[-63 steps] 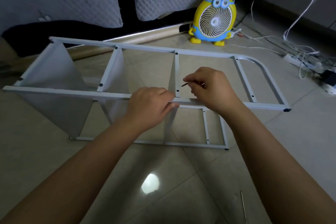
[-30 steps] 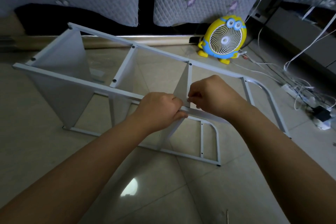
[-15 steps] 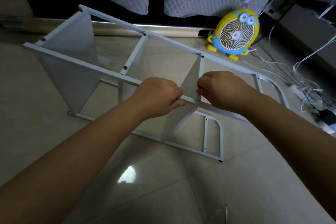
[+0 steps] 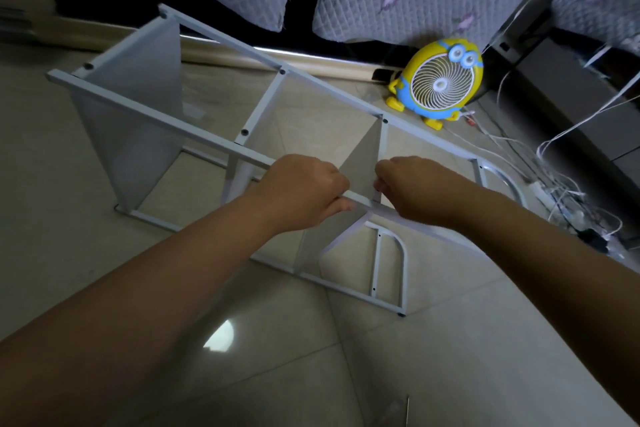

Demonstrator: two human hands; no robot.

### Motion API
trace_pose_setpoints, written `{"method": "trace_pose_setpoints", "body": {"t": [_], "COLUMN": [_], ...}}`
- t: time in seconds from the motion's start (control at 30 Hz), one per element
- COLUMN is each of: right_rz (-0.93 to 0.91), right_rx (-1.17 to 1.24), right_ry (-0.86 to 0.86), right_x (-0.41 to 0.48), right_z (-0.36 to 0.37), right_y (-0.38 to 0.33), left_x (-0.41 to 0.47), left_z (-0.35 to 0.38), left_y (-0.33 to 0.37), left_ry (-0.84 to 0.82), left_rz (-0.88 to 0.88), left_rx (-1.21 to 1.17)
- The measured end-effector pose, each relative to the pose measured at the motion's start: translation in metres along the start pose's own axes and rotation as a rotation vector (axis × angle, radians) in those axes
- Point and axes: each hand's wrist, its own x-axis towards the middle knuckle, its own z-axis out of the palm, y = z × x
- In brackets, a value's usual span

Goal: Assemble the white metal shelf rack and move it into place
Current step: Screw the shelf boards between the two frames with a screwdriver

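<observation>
Rack (image 4: 156, 117) blocks middle; near floor (image 4: 450, 357) open; fan (image 4: 440, 81), cables (image 4: 561, 191) maybe right.

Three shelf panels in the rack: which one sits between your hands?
The third shelf panel, nearest the rounded end of the rack. It meets the near rail between the left hand and right hand; the other two stand further left.

A yellow cartoon fan (image 4: 441, 83) stands on the tiled floor (image 4: 450, 357) near tangled white cables (image 4: 568, 196).

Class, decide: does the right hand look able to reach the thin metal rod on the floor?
Likely yes: bare floor separates right hand and rod, though its fingers are busy at the rack.
</observation>
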Motion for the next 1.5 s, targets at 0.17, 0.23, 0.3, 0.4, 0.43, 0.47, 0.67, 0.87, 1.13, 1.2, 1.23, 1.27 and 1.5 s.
{"method": "trace_pose_setpoints", "body": {"t": [0.17, 0.23, 0.3, 0.4, 0.43, 0.47, 0.67, 0.87, 1.13, 1.2, 1.23, 1.27, 1.5], "right_rz": [-0.123, -0.173, -0.188, -0.114, -0.076, -0.034, 0.112, 0.079, 0.201, 0.229, 0.242, 0.279, 0.538], "right_rx": [-0.082, -0.182, -0.246, -0.182, -0.147, -0.114, 0.083, 0.184, 0.463, 0.473, 0.479, 0.516, 0.565], "right_ry": [-0.039, -0.037, -0.011, 0.04, 0.045, 0.048, 0.031, -0.016, 0.658, 0.546, 0.405, 0.23, -0.568], "right_x": [-0.001, -0.001, -0.003, -0.009, -0.009, -0.01, -0.009, -0.019, -0.122, -0.146, -0.155, -0.163, -0.204], "right_z": [-0.005, -0.004, -0.001, 0.003, 0.005, 0.008, 0.01, 0.001, 0.09, 0.137, 0.162, 0.185, 0.309], "right_y": [0.008, 0.011, 0.012, 0.007, 0.004, 0.001, -0.005, 0.013, 0.004, -0.007, -0.011, -0.016, -0.047], "left_x": [-0.003, -0.003, -0.002, -0.002, -0.003, -0.002, 0.001, 0.0, 0.004, 0.004, 0.003, 0.003, 0.001], "left_z": [0.002, 0.003, 0.004, 0.005, 0.006, 0.006, 0.001, 0.003, 0.002, 0.013, 0.018, 0.026, 0.068], "left_y": [0.0, 0.0, 0.001, 0.001, 0.001, 0.001, 0.001, -0.002, 0.02, 0.04, 0.051, 0.061, 0.079], "left_ry": [0.002, 0.016, 0.031, 0.021, 0.011, -0.001, 0.005, -0.013, 0.079, 0.183, 0.188, 0.175, 0.198], "left_rz": [-0.003, 0.0, 0.007, 0.008, 0.01, 0.013, 0.037, 0.02, -0.05, 0.025, 0.065, 0.101, 0.042], "left_rx": [-0.004, 0.005, 0.006, 0.032, 0.034, 0.033, 0.021, -0.002, -0.041, -0.021, 0.005, 0.032, 0.287]}}
